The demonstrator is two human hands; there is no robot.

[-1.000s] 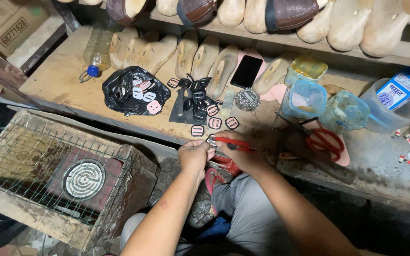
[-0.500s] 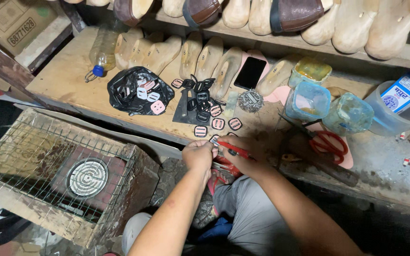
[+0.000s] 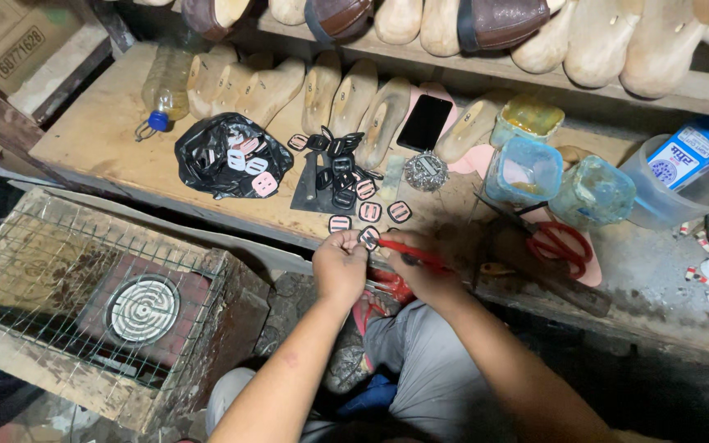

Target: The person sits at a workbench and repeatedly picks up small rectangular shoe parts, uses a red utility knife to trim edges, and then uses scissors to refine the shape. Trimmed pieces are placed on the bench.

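My left hand [image 3: 340, 264] pinches a small pink-and-black buckle [image 3: 368, 238] at the front edge of the wooden workbench [image 3: 100, 139]. My right hand [image 3: 425, 275] grips a red-handled tool [image 3: 408, 251] whose tip meets that buckle. Just beyond my hands lie three more pink buckles [image 3: 369, 213]. Several black buckles [image 3: 340, 168] sit on a dark mat behind them. A black plastic bag [image 3: 227, 156] holding pink and white buckles lies further left.
Wooden shoe lasts [image 3: 354, 102] line the bench's back and the shelf above. A phone [image 3: 424, 121], plastic containers [image 3: 523, 168], red scissors [image 3: 560, 242] and a bottle [image 3: 166, 86] are on the bench. A wire-covered box with a coil heater [image 3: 141, 308] stands lower left.
The view has shifted slightly. My hands stay together at the bench edge, working the buckle with the red tool; they have moved a little towards the bench.
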